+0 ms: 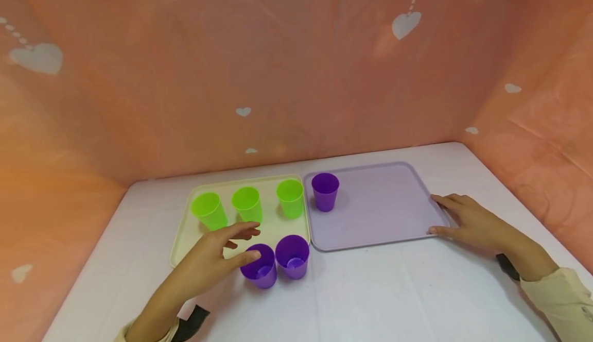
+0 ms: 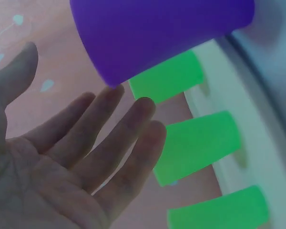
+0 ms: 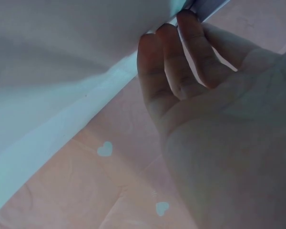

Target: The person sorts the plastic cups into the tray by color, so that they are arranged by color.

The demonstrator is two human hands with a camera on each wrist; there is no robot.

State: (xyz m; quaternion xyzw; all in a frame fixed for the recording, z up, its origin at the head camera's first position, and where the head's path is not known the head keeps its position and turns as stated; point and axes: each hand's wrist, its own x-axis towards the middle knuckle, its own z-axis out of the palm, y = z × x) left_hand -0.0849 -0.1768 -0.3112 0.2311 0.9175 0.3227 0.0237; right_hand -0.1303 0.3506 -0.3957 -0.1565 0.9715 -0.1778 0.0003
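My left hand (image 1: 215, 254) hovers with relaxed, parted fingers beside a purple cup (image 1: 265, 279); in the head view its thumb overlaps that cup's rim. Another purple cup (image 1: 293, 269) stands upright just to the right. In the left wrist view, a purple cup (image 2: 157, 38) looms close above the fingertips, and nothing lies in the palm. At the far right, my right hand (image 1: 468, 223) rests its fingertips and thumb at the right edge of a lavender tray (image 1: 380, 203). A third purple cup (image 1: 325, 195) stands on this tray, near its left side.
Left of the lavender tray lies a cream tray (image 1: 185, 246), their edges side by side. On it, green cups stand in a row: one left (image 1: 210, 213), one middle (image 1: 247, 205), one right (image 1: 291, 200). A white-covered table (image 1: 370, 295) carries everything, with orange heart-patterned cloth (image 1: 296, 74) behind.
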